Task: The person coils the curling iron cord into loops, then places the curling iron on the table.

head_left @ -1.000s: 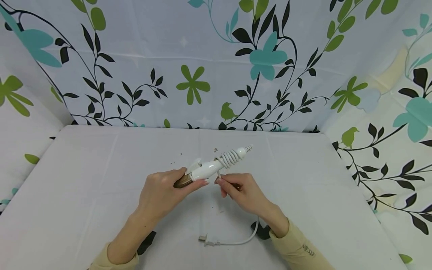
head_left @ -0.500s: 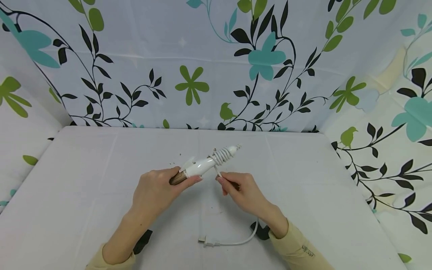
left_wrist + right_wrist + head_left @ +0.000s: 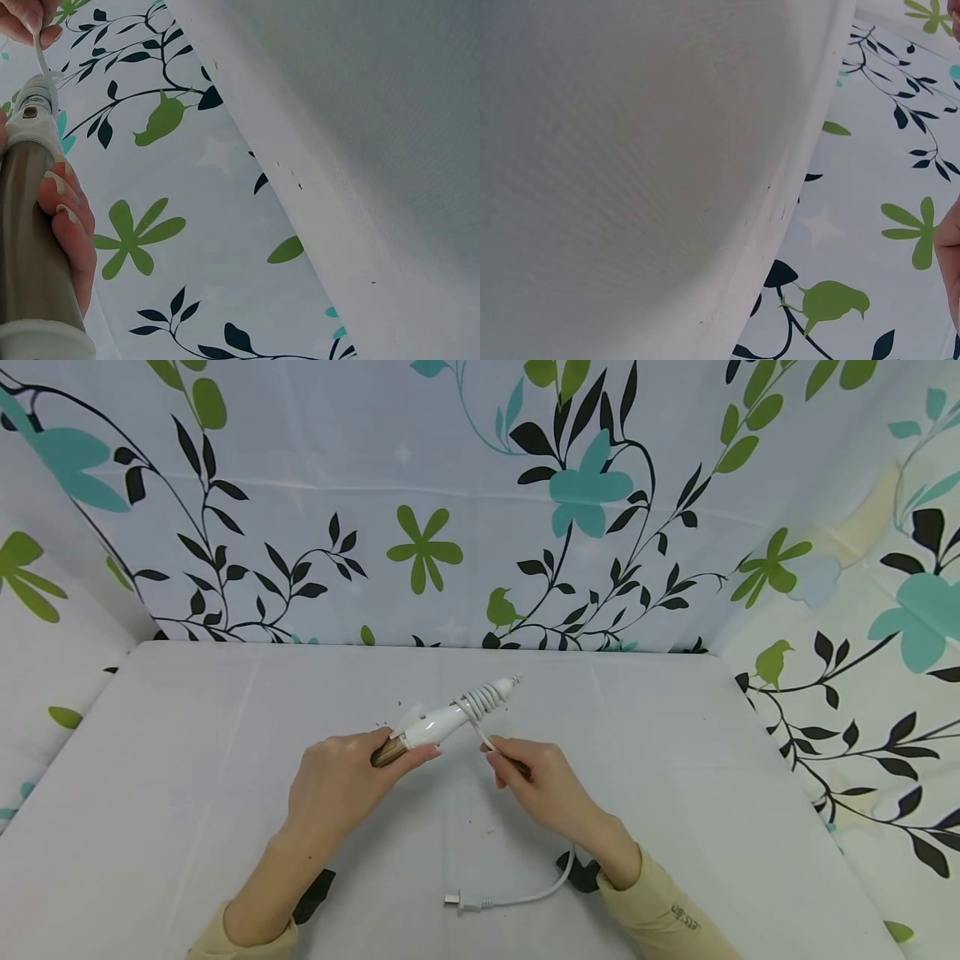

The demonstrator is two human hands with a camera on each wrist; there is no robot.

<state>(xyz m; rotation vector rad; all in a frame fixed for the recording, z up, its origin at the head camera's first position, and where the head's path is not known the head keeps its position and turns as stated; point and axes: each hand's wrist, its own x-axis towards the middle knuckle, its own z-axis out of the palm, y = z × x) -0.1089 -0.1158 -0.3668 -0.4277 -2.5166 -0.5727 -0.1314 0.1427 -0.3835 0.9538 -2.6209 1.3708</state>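
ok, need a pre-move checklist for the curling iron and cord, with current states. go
1. Left hand grips the curling iron's brown barrel: ok.
2. Right hand pinches the cord: ok.
3. Cord free of slack between white handle and right hand: ok, it looks straight.
4. Cord fully wound: not ok, the length ending in the plug is off the handle.
5. Plug disconnected: ok, its prongs are bare.
6. Barrel cool: cannot tell from the pictures.

Only item 4 is unmet; I'd probably continue winding, if the barrel is confirmed cool.
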